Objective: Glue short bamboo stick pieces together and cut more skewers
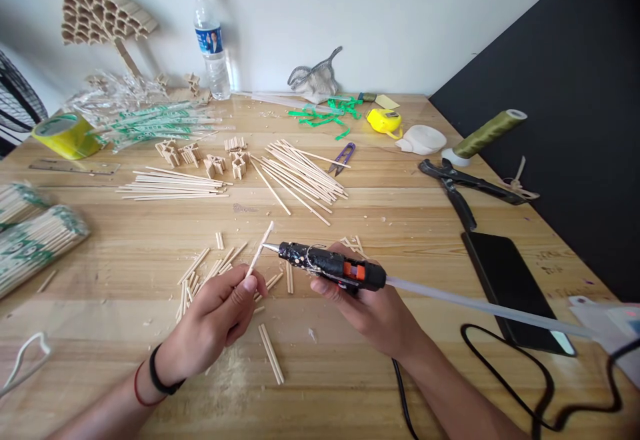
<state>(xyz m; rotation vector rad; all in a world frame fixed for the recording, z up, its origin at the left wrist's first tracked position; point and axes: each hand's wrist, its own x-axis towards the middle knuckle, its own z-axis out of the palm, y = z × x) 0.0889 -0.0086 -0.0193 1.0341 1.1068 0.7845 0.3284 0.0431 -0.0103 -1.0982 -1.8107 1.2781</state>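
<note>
Over the wooden tabletop (345,387), gripping a black hot glue gun (325,265), with a translucent glue stick (480,304) at its rear, in the right hand (373,313). Pinching a short wooden stick (260,249) in the left hand (217,310), beside the metal nozzle (271,247) and perhaps touching it. Hiding most of the gun's handle behind fingers, likewise the lower end of the stick: slender, pale and tilted, with a whitish upper stretch.
</note>
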